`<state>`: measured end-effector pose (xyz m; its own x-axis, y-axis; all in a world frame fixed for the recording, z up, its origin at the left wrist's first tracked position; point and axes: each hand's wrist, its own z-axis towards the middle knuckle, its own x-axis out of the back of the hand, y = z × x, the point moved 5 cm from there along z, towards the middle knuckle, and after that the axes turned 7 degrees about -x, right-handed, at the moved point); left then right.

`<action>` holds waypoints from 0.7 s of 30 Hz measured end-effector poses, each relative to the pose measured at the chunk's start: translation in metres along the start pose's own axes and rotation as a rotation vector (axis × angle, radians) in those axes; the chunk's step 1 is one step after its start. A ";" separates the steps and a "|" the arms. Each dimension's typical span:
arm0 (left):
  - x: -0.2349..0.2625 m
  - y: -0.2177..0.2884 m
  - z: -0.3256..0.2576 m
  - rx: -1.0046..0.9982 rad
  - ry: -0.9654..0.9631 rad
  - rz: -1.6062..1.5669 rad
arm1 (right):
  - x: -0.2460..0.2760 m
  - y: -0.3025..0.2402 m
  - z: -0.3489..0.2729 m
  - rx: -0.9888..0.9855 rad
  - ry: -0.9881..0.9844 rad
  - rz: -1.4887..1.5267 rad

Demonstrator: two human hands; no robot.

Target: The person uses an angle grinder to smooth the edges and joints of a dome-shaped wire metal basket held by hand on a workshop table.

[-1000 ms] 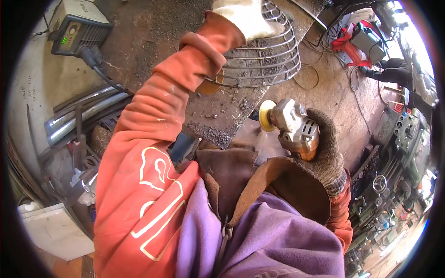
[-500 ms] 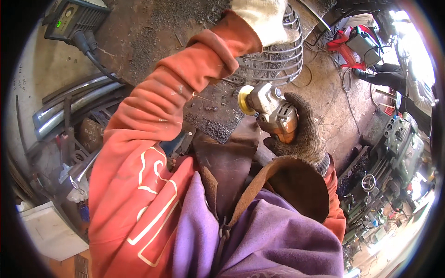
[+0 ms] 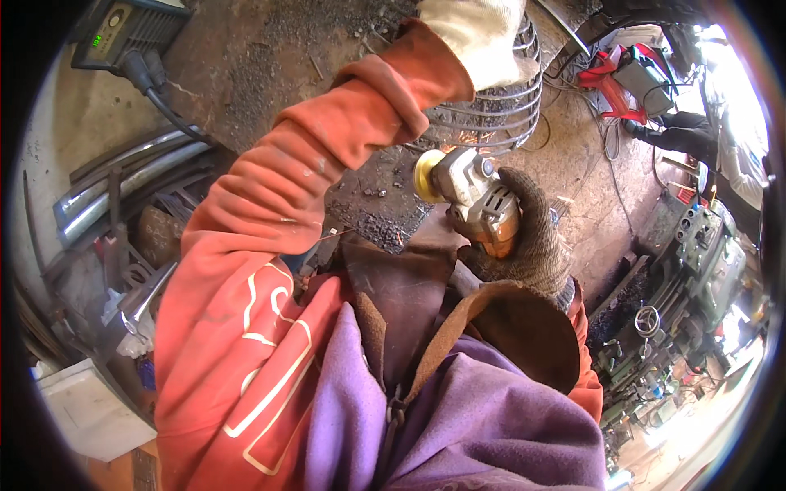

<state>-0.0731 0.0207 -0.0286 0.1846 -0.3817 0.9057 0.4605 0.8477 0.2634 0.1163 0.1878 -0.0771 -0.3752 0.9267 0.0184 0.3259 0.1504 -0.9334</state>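
Observation:
My right hand point(image 3: 536, 245), in a dark knitted glove, is wrapped round the body of an angle grinder point(image 3: 475, 192). The grinder's yellow disc point(image 3: 427, 176) points left, just below a round cage of bent metal rods point(image 3: 499, 135). Small orange sparks show among the near rods. My left hand point(image 3: 479, 41), in a pale work glove, grips the cage from above; its fingertips are partly hidden and run past the top edge. The cage rests on a brown, grit-strewn metal surface point(image 3: 262, 65).
A welding machine point(image 3: 123, 33) with a thick cable stands at the upper left, above curved metal strips point(image 3: 131, 188). At the right are a green machine point(image 3: 704, 254) with a handwheel, a red stool point(image 3: 602, 82) bearing a grey box, and another person's dark-clad leg point(image 3: 688, 135). Cables trail over the floor.
Orange sparks now show near the cage's rods. The grinder has shifted slightly left and downward relative to the cage. My left hand and the cage sit slightly farther right in view.

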 end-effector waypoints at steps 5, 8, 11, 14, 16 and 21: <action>-0.006 0.001 -0.001 -0.013 0.023 -0.003 | 0.000 0.010 0.001 -0.032 0.000 0.070; -0.006 0.007 0.004 -0.046 0.034 -0.035 | -0.001 0.002 -0.004 0.003 0.042 0.005; -0.009 0.007 0.005 -0.071 -0.002 -0.036 | -0.001 -0.013 0.013 0.198 0.041 -0.230; -0.017 -0.018 0.015 -0.069 -0.110 -0.067 | 0.003 -0.013 0.012 0.154 0.086 -0.220; -0.008 -0.030 0.023 -0.058 -0.246 -0.153 | 0.016 -0.003 -0.005 0.010 0.100 -0.072; -0.039 -0.051 0.042 0.029 -0.530 -0.078 | 0.039 0.009 -0.032 -0.022 0.181 -0.101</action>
<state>-0.1404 0.0077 -0.0634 -0.3158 -0.2118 0.9249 0.4297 0.8371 0.3385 0.1327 0.2364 -0.0730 -0.2453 0.9531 0.1772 0.3144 0.2511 -0.9155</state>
